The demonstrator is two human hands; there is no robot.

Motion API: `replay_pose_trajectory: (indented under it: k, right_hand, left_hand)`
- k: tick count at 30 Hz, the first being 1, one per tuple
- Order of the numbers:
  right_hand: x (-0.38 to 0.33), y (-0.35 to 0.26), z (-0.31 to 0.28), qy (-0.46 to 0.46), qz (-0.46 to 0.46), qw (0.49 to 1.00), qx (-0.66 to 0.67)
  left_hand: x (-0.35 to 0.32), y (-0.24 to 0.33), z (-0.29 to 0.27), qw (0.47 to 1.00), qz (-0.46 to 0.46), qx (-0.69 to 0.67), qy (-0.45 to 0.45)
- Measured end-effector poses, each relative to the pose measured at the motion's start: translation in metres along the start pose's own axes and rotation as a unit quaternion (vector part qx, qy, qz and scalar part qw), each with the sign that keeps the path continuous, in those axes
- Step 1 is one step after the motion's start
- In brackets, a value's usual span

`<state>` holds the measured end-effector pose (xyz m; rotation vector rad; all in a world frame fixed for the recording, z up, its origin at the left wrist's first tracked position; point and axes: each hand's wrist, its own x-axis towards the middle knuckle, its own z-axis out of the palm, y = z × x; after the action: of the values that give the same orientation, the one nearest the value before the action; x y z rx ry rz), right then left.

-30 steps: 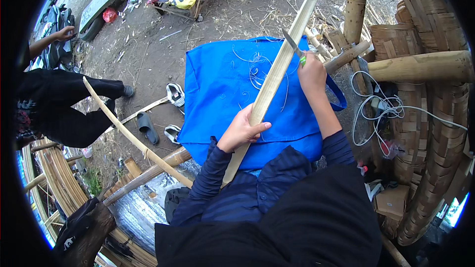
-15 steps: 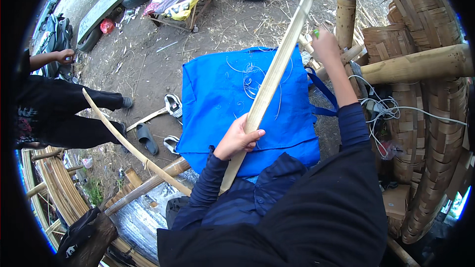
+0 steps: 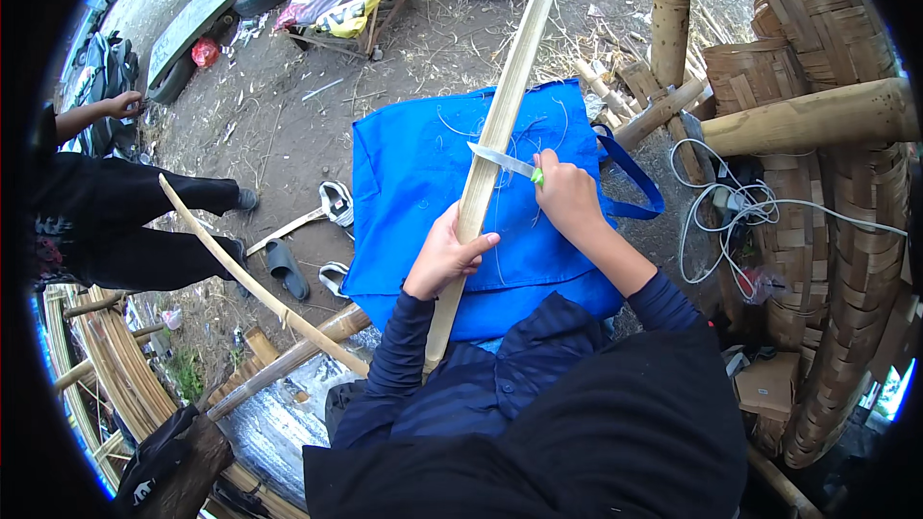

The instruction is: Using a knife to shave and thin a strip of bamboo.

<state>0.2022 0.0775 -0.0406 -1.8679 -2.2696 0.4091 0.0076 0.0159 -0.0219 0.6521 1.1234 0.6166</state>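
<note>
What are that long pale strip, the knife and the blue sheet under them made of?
The long strip looks like split bamboo: pale, matt, straight-grained, with thin shavings lying around it. The knife has a shiny, probably steel blade and a green handle, likely plastic, in the right hand. The blue sheet seems woven cloth or a synthetic bag, with creases and handle loops.

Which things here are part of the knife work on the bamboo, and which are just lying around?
In use:
left hand gripping the bamboo strip
right hand holding the knife
blue cloth underneath

Lying about:
sandals
white cable
woven baskets
thin bamboo stick
</note>
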Motion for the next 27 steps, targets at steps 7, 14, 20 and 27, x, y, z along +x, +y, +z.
replay_pose_trajectory:
  k: [7, 14, 20, 27]
  right_hand:
    - [0.014, 0.002, 0.018, 0.034, 0.021, 0.999, -0.025]
    - [0.038, 0.006, 0.020, 0.072, 0.024, 0.997, -0.004]
    - [0.058, 0.008, 0.019, 0.083, 0.058, 0.995, -0.003]
    - [0.111, 0.038, 0.002, 0.138, 0.091, 0.986, 0.002]
  left_hand:
    - [0.002, -0.003, 0.001, 1.000, 0.018, -0.001, -0.006]
    - [0.002, 0.001, 0.001, 0.999, 0.023, 0.026, 0.018]
    - [0.003, 0.000, -0.003, 1.000, 0.024, 0.009, -0.008]
    - [-0.001, -0.001, 0.004, 1.000, 0.019, 0.006, -0.009]
